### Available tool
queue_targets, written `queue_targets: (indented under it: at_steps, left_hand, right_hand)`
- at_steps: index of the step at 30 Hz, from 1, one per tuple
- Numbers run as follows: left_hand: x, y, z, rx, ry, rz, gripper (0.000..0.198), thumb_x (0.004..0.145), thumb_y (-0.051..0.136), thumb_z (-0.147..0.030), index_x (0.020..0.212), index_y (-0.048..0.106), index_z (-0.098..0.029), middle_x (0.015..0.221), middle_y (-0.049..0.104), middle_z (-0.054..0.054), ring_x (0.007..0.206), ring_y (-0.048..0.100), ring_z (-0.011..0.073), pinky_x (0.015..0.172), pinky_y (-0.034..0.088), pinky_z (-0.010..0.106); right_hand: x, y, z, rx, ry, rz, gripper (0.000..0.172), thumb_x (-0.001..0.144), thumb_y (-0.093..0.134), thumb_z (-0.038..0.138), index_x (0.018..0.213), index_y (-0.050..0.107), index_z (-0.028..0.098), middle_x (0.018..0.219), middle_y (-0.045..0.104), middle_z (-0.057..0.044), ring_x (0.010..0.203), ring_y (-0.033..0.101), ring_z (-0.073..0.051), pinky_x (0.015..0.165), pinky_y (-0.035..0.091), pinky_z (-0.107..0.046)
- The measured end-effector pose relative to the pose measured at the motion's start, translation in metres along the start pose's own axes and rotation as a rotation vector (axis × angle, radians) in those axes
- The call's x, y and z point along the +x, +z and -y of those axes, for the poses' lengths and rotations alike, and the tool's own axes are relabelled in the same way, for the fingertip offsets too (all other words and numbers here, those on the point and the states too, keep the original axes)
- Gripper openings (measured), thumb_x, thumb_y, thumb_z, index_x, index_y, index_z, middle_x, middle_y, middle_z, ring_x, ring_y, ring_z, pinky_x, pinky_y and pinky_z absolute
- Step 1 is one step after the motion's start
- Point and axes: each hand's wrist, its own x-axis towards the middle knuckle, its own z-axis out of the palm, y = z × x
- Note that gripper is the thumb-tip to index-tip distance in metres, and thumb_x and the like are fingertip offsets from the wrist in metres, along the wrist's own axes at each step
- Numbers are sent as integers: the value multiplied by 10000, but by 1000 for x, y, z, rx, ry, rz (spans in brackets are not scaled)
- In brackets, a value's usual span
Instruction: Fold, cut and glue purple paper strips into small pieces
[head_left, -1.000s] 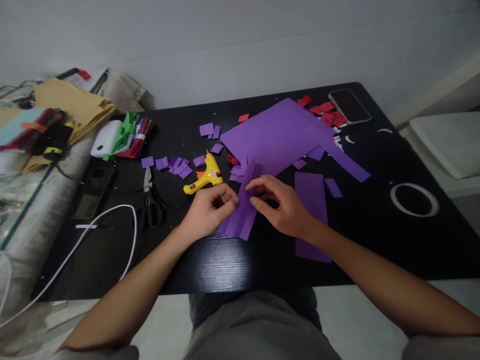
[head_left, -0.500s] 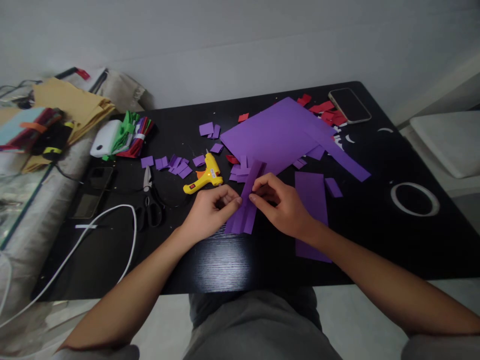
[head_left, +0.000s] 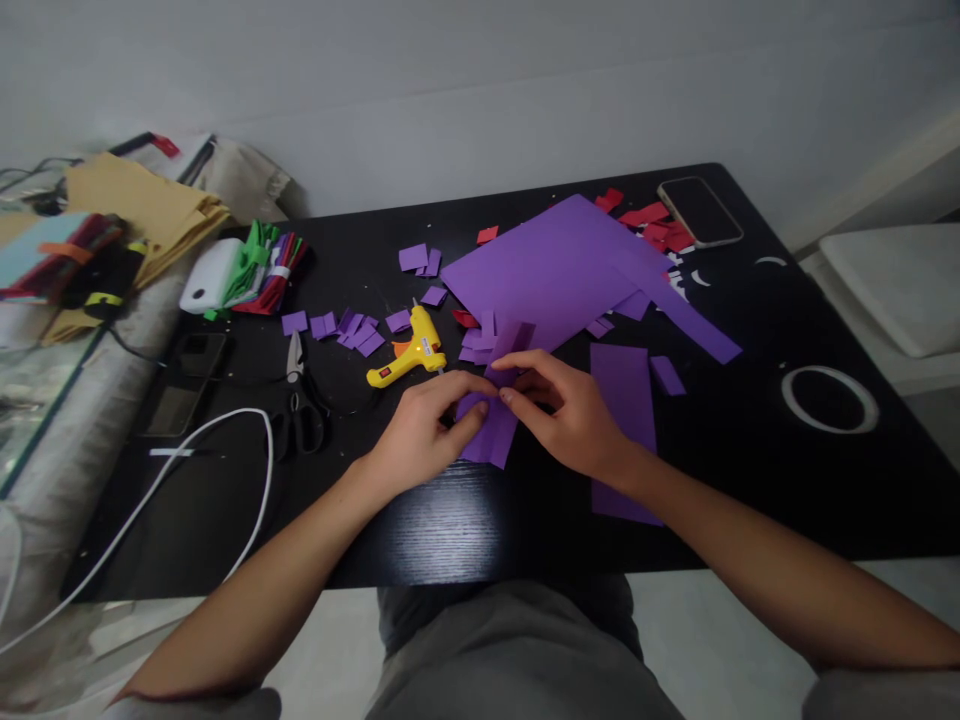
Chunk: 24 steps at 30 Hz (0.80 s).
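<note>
A folded strip of purple paper (head_left: pixel 493 437) is held between my two hands above the black table, creased lengthwise. My left hand (head_left: pixel 435 425) pinches its left side with thumb and forefinger. From the right, my right hand (head_left: pixel 564 412) grips the same strip, its fingertips close to those of my left hand. The fingers hide the middle of the strip. A yellow glue gun (head_left: pixel 409 352) lies just left of the strip. Behind it rests a large purple sheet (head_left: pixel 547 265), and a smaller purple sheet (head_left: pixel 621 400) lies partly under my right forearm.
Scissors (head_left: pixel 301 400), small purple pieces (head_left: pixel 360 332) and a white cable (head_left: pixel 264 480) are on the left. Red scraps (head_left: pixel 664 232), a phone (head_left: pixel 701 210) and a white ring (head_left: pixel 830 398) are on the right. Bundled coloured material (head_left: pixel 262 270) sits at the back left.
My left fingers have moved slightly up and right over the strip, closer to my right fingertips. My right forefinger has stretched further left across it. The strip has shifted slightly.
</note>
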Motion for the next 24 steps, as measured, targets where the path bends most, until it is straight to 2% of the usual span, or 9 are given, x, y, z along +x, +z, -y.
queue_targets:
  at_steps: [4,7,9,11,13,15,17,21,24]
  left_hand:
    - [0,3,5,-26,-27,-24,170,950,667,-179,1108,718,-211,1039,747,26,906,686,163,818,529,293]
    - [0,5,10,-116,-123,-77,164,937,699,-228,1096,737,-219,989,745,31,840,672,171,740,520,296]
    - [1,6,12,-206,-180,-126,159,924,721,-254,1075,745,-211,982,746,37,862,677,181,757,530,304]
    - [3,6,12,-284,-194,-170,148,904,743,-254,1043,747,-201,1000,751,40,924,683,188,820,542,313]
    - [5,6,10,-336,-183,-197,138,886,759,-243,1015,746,-196,1003,755,34,950,684,183,857,545,311]
    - [6,6,9,-364,-182,-200,132,881,763,-239,1003,743,-194,987,754,28,928,681,173,850,546,302]
    - [6,7,8,-371,-189,-192,131,883,763,-245,1001,739,-193,967,745,25,885,670,161,813,541,290]
    - [3,8,9,-331,-194,-172,140,890,765,-274,1001,727,-198,937,709,23,814,624,150,726,502,277]
    - [2,7,10,-260,-176,-158,130,902,759,-281,1001,716,-208,961,698,36,852,626,169,730,492,297]
  right_hand:
    - [-3,0,1,-10,-7,12,402,959,642,218,1354,638,291,1266,715,-61,930,736,-188,805,661,-334]
    - [-4,1,1,67,36,-23,625,946,668,220,1527,475,345,1385,654,-75,1006,748,-200,875,661,-354]
    - [-3,1,0,155,78,-57,738,927,690,208,1575,373,358,1399,646,-80,1043,751,-202,918,651,-366]
    - [0,1,-2,202,140,-49,670,904,708,210,1513,451,321,1306,701,-78,1013,759,-203,919,644,-379]
    - [3,1,-4,205,228,20,413,878,734,243,1283,650,248,1124,766,-72,950,764,-214,892,639,-386]
    - [5,1,-5,215,314,100,187,857,761,307,1011,735,204,951,785,-66,876,759,-222,840,630,-383]
    - [6,1,-4,242,367,131,183,846,774,364,897,743,191,867,780,-56,803,744,-216,776,615,-367]
    - [6,1,-3,228,368,110,188,853,757,371,883,748,185,810,758,-34,728,701,-187,675,565,-319]
    - [5,1,-3,195,341,108,166,867,728,345,882,748,181,779,740,-25,693,670,-170,639,528,-301]
